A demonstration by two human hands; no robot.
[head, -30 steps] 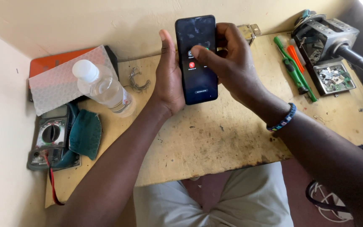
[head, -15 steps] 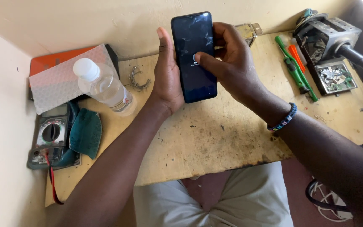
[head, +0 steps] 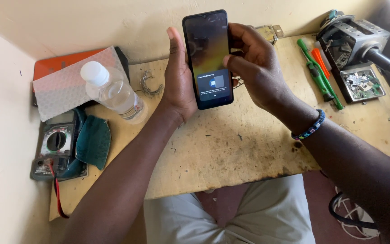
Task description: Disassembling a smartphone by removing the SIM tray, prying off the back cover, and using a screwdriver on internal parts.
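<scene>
A black smartphone (head: 207, 54) is held upright above the worn wooden table (head: 231, 140), its screen dark with a small pop-up box near the bottom. My left hand (head: 179, 81) cradles its left edge and back. My right hand (head: 253, 68) grips the right edge, thumb resting on the screen by the pop-up. A beaded bracelet (head: 310, 126) circles my right wrist.
On the left stand a clear plastic bottle with a white cap (head: 111, 90), a multimeter (head: 55, 144) with a red lead, a teal cloth (head: 93, 142) and an orange box under a patterned sheet (head: 73, 79). Green and orange screwdrivers (head: 319, 72), a parts tray (head: 362, 83) and a grey clamp (head: 353, 36) lie right.
The phone rose slightly and its screen changed from a call-like display with a red button to a dark screen with a small pop-up. My right thumb shifted on the screen.
</scene>
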